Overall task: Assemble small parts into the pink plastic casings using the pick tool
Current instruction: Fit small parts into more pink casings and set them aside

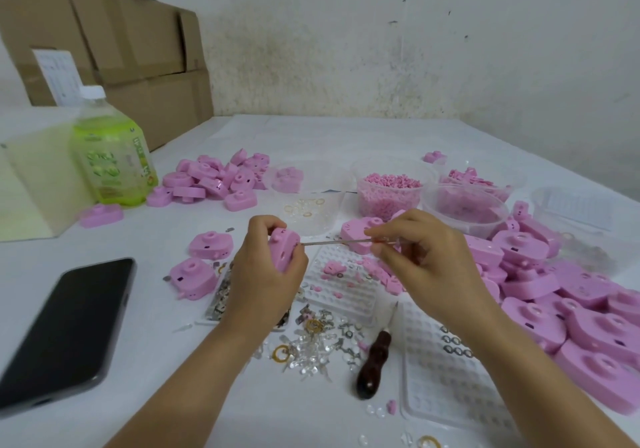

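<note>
My left hand (263,267) grips a pink plastic casing (284,248) just above the table's middle. My right hand (419,250) pinches a thin metal pick tool (336,240), held level, with its tip at the casing's right side. Below the hands lies a white dimpled tray (343,295) with small pink parts on it. A heap of small metal, clear and ring-shaped parts (311,340) lies in front of the tray. Many more pink casings (561,295) are piled at the right, and another pile (214,177) sits at the back left.
A black phone (65,330) lies at the left. A green bottle (110,157) and cardboard boxes (114,42) stand at the back left. Clear tubs (391,188) with pink bits stand behind the hands. A dark-handled awl (374,361) and a second dimpled tray (446,371) lie at the front right.
</note>
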